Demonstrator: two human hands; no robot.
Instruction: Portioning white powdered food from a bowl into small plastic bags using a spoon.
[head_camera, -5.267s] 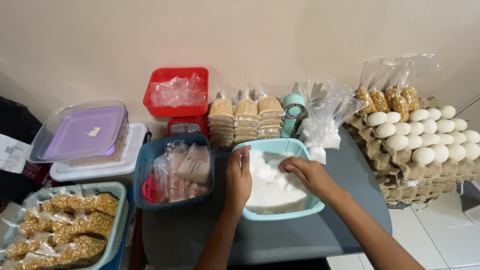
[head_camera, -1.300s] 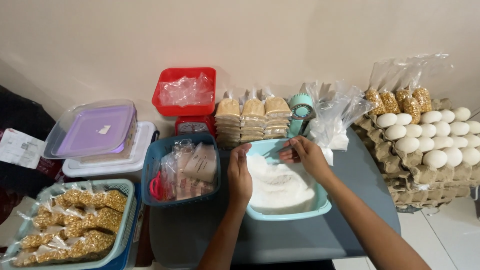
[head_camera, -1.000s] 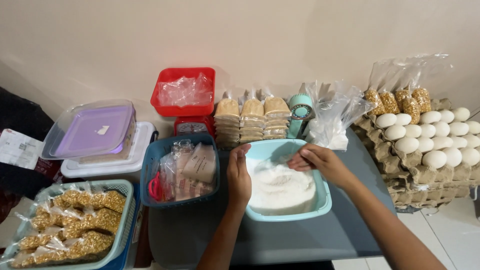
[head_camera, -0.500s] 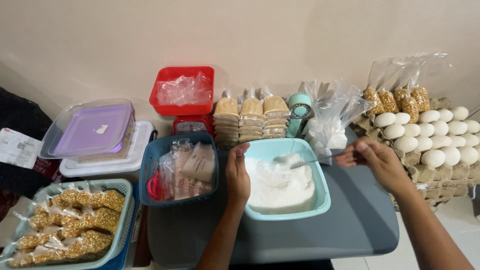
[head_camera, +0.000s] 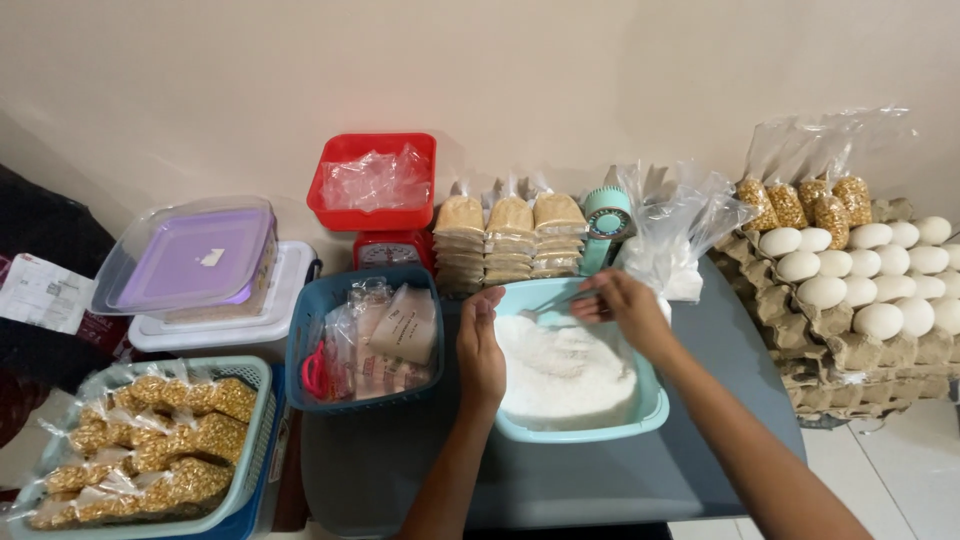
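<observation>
Your left hand (head_camera: 481, 350) rests on the near-left rim of the light blue basin (head_camera: 640, 415), fingers curled over the edge and closed on it. Just right of that grip, inside the basin, lies a heap of white powder (head_camera: 565, 370). Beyond the powder, your right hand (head_camera: 620, 305) hovers over the far side of the basin, fingers pinched together on a thin clear piece of plastic (head_camera: 550, 303) that reaches leftward over the powder. Left of your left hand sits a dark blue basket (head_camera: 300, 350) of small packets. Just behind your right hand stand clear bags of white powder (head_camera: 665, 255) and a small teal fan (head_camera: 606, 222). Farther left of those are stacked tan packets (head_camera: 510, 240) and a red tub (head_camera: 345, 215). Well right of your right hand, trays of white eggs (head_camera: 860, 285).
</observation>
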